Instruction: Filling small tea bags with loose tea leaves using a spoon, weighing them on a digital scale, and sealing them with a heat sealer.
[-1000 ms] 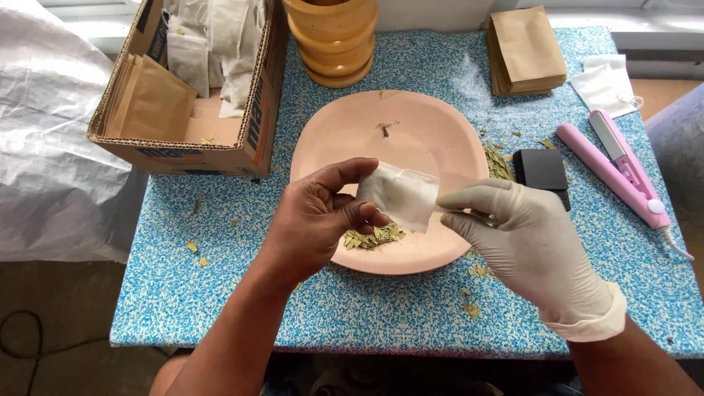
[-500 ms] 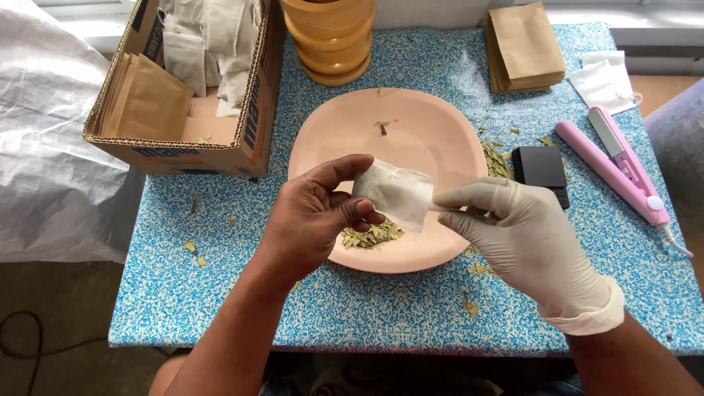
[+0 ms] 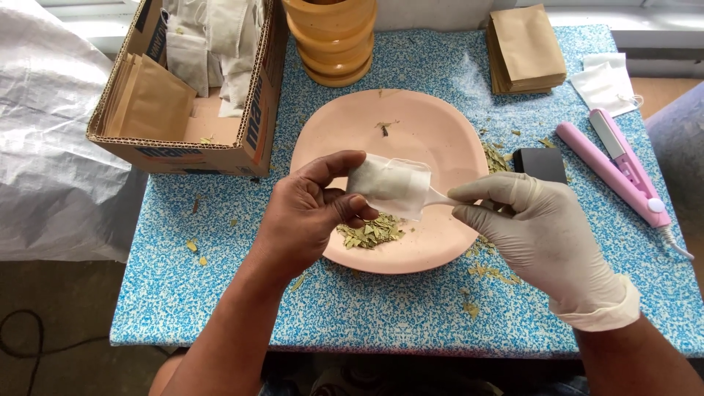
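A white pouch (image 3: 389,185) is pinched between thumb and fingers of the bare left hand (image 3: 312,220). Its string end is gripped by the gloved right hand (image 3: 532,227), fingers closed. Below the fingers, a pink plate (image 3: 411,132) with leaves (image 3: 370,231) is seen on the worktop (image 3: 411,315).

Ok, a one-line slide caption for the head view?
Bare left hand and gloved right hand hold a white filter bag above a pink plate of dried leaves.
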